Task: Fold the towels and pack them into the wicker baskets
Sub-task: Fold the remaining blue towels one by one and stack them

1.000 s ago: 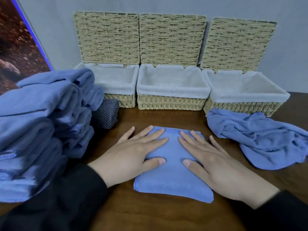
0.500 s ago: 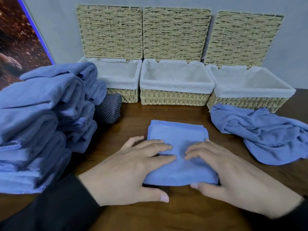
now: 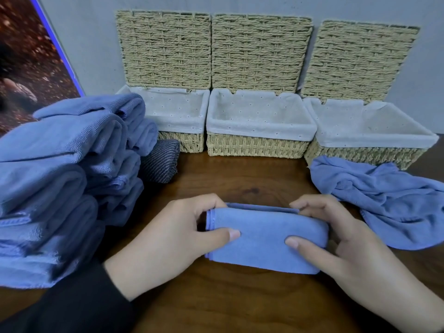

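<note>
Head view: two hands' fingers (image 3: 229,234) clamp one folded towel (image 3: 264,239) before three baskets (image 3: 258,146).

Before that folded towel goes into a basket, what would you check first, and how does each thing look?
1. Both hands hold the folded towel: ok; left hand and right hand grip its ends, thumbs on top.
2. Fold tidy: ok, compact, edges roughly aligned.
3. Middle basket open: ok, lid upright behind it.
4. Room inside: ok, only white lining shows.
5. Path to the basket: ok, bare table between.
6. Crumpled towel out of the way: ok, it lies to the right.
</note>
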### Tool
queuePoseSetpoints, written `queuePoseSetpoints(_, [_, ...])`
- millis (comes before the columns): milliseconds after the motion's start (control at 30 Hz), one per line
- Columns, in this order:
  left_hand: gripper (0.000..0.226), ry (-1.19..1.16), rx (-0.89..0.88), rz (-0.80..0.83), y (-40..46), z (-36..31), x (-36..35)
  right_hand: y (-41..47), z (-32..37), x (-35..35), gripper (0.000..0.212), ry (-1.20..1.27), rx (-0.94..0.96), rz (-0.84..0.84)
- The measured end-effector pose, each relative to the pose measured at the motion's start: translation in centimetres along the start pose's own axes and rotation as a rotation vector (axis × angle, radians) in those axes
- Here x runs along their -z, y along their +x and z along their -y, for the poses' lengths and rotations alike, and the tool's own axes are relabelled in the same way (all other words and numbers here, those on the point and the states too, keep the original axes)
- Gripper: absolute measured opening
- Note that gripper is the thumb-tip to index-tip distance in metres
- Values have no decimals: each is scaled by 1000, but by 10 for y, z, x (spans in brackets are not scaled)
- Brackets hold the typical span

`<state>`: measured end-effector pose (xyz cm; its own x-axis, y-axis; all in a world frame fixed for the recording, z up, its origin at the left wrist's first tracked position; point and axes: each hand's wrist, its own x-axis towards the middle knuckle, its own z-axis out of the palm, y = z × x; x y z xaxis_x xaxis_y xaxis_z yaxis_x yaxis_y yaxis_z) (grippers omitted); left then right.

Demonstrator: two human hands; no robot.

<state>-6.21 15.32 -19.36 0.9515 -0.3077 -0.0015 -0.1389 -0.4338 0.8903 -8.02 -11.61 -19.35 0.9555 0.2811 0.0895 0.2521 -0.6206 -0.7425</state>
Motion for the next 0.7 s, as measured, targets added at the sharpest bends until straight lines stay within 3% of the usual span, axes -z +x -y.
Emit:
queuePoseSetpoints(133, [16,-72,73,-76,6,-2,-6,4,-6,-8,34,-37,27,-164])
queuePoseSetpoints(267, [25,111,90,-165,12,5,-12,14,-16,-17,4,-268,152,-215])
queuePoseSetpoints(367, [38,501,-94,-223,10,12,-8,23,-27,-20,15,-433,284,-244])
queuePoseSetpoints(467, [45,632,-286,-12,7,12,-2,22,-31,-16,28,-407,336,-136])
queuePoseSetpoints(567, [74,660,-146,236,5,13,2,16,-30,0,55,-309,184,89])
queuePoseSetpoints(700, [96,772,-90,333,4,17,4,16,-37,12,92,-397,104,373])
